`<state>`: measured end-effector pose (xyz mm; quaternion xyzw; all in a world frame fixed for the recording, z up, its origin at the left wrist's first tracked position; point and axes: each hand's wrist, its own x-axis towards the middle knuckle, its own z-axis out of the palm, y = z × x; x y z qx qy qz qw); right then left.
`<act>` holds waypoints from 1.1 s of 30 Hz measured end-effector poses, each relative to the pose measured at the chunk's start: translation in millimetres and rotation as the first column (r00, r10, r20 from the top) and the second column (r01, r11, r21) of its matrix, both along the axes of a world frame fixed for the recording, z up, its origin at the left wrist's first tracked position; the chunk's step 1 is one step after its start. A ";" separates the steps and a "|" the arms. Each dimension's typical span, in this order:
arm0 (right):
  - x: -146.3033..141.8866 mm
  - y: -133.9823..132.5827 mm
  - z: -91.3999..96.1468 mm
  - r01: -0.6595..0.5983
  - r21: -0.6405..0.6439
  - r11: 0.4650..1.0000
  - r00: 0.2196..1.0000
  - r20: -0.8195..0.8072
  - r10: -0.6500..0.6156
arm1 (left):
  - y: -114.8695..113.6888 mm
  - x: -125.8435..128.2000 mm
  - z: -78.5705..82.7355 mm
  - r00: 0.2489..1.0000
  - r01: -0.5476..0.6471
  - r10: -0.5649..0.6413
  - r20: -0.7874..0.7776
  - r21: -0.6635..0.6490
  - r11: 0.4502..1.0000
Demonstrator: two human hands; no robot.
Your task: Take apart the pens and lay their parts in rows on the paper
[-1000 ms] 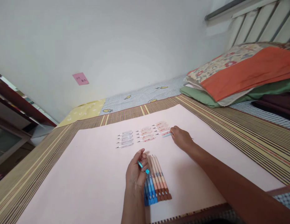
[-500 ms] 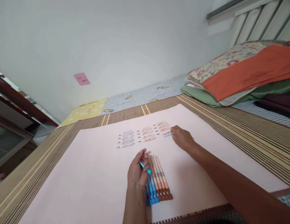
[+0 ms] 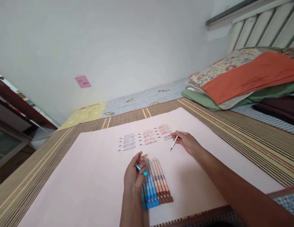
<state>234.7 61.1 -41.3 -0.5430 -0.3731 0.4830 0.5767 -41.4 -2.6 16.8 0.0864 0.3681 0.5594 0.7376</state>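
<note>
My left hand (image 3: 134, 176) is closed round a small teal pen part (image 3: 140, 169), just left of a row of blue and orange pen barrels (image 3: 156, 186) lying side by side on the pale pink sheet (image 3: 90, 183). My right hand (image 3: 188, 142) pinches a thin white pen refill (image 3: 174, 143) with its dark tip pointing down-left, lifted near a light-blue cap (image 3: 167, 138). Beyond it lie three small groups of clear and pink-patterned pen pieces (image 3: 147, 137).
The pink sheet lies on a striped woven mat (image 3: 251, 132) over a bed. Folded quilts and pillows (image 3: 243, 75) are stacked at the right. A pink note (image 3: 82, 81) sticks on the white wall. A dark wooden shelf (image 3: 11, 113) stands at the left.
My right hand drew back from the pink pen pieces and now holds the thin refill up; the light-blue cap stays on the sheet. My left hand shifted slightly left.
</note>
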 end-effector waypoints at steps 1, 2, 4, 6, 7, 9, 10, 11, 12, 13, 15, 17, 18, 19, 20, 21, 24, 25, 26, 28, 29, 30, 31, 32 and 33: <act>1.4 -1.7 -3.5 0.017 -0.002 1.000 0.998 0.064 -0.017 | 0.2 -0.9 -0.4 1.000 -0.002 0.002 -0.001 0.001 1.000; 4.1 -3.6 -5.8 0.037 -0.006 0.999 0.987 0.155 -0.036 | 0.4 -1.7 -0.7 1.000 -0.004 0.004 -0.001 0.002 1.000; 12.6 -8.5 -6.9 0.088 0.005 0.996 0.920 0.384 -0.083 | 0.9 -3.1 -1.1 1.000 -0.004 0.004 0.000 0.005 1.000; 22.5 -15.9 -4.4 0.139 0.062 0.988 0.787 0.599 -0.148 | 1.2 -3.9 -1.1 1.000 -0.005 0.005 0.005 0.007 1.000; 27.0 -20.8 -2.6 0.148 0.097 0.984 0.711 0.682 -0.174 | 1.3 -4.1 -1.1 1.000 -0.007 0.006 0.008 0.006 1.000; 33.6 -32.8 1.4 0.118 0.128 0.985 0.586 0.792 -0.173 | 1.3 -4.4 -1.1 1.000 -0.010 0.010 0.016 0.005 1.000; 35.6 -39.6 3.1 0.074 0.119 0.990 0.547 0.825 -0.140 | 1.3 -4.6 -1.2 1.000 -0.011 0.011 0.022 0.006 1.000; 37.1 -46.5 4.4 0.018 0.098 0.995 0.519 0.849 -0.093 | 1.4 -4.7 -1.4 1.000 -0.012 0.012 0.027 0.008 1.000; 38.3 -53.2 5.4 -0.038 0.076 0.996 0.497 0.866 -0.048 | 1.4 -4.9 -1.5 0.999 -0.014 0.014 0.030 0.009 1.000; 39.3 -59.4 5.9 -0.085 0.058 0.995 0.478 0.878 -0.010 | 1.6 -5.1 -1.7 0.999 -0.016 0.015 0.032 0.008 1.000; 41.8 -68.9 5.9 -0.131 0.038 0.991 0.446 0.895 0.025 | 1.9 -5.6 -1.8 0.999 -0.020 0.020 0.029 0.002 1.000; 44.5 -74.5 4.8 -0.126 0.023 0.992 0.426 0.904 0.033 | 2.0 -6.0 -1.6 0.999 -0.020 0.020 0.026 0.003 1.000; 45.7 -76.2 4.1 -0.120 0.012 0.993 0.425 0.905 0.041 | 2.0 -6.0 -1.4 0.999 -0.018 0.018 0.026 0.007 1.000; 46.5 -77.5 3.4 -0.120 0.001 0.993 0.426 0.903 0.051 | 1.9 -6.1 -1.1 1.000 -0.017 0.016 0.025 0.010 1.000; 47.1 -78.9 2.7 -0.127 -0.008 0.992 0.429 0.901 0.063 | 1.8 -6.1 -0.7 1.000 -0.014 0.014 0.022 0.011 1.000; 47.5 -80.5 2.2 -0.139 -0.013 0.990 0.432 0.899 0.072 | 1.7 -6.1 -0.3 1.000 -0.013 0.013 0.019 0.012 1.000; 48.1 -87.4 1.2 -0.179 0.001 0.984 0.434 0.897 0.078 | 1.4 -6.8 0.8 1.000 -0.013 0.013 0.013 0.013 1.000; 48.2 -89.9 1.1 -0.189 0.007 0.982 0.438 0.896 0.078 | 1.5 -7.2 1.1 1.000 -0.015 0.015 0.016 0.013 1.000; 48.0 -92.0 1.3 -0.193 0.011 0.981 0.443 0.893 0.078 | 1.5 -7.5 1.2 1.000 -0.018 0.018 0.021 0.012 1.000; 46.3 -93.7 2.0 -0.187 0.008 0.982 0.453 0.888 0.079 | 1.7 -7.7 1.2 0.999 -0.021 0.021 0.028 0.008 1.000; 44.6 -92.8 2.5 -0.178 0.004 0.984 0.455 0.887 0.079 | 1.8 -7.6 1.0 0.999 -0.020 0.020 0.030 0.006 1.000; 42.1 -90.7 2.9 -0.171 0.004 0.985 0.452 0.889 0.075 | 1.8 -7.4 0.7 0.999 -0.018 0.018 0.030 0.003 1.000; 39.2 -87.3 3.3 -0.169 0.009 0.986 0.446 0.893 0.068 | 1.8 -7.1 0.3 0.999 -0.017 0.017 0.031 0.000 1.000; 35.9 -82.8 3.6 -0.173 0.018 0.985 0.436 0.898 0.060 | 1.8 -7.0 0.0 0.999 -0.016 0.016 0.031 -0.002 1.000; 32.5 -77.4 3.8 -0.180 0.029 0.983 0.425 0.904 0.051 | 1.9 -6.9 -0.3 0.999 -0.018 0.018 0.032 -0.003 1.000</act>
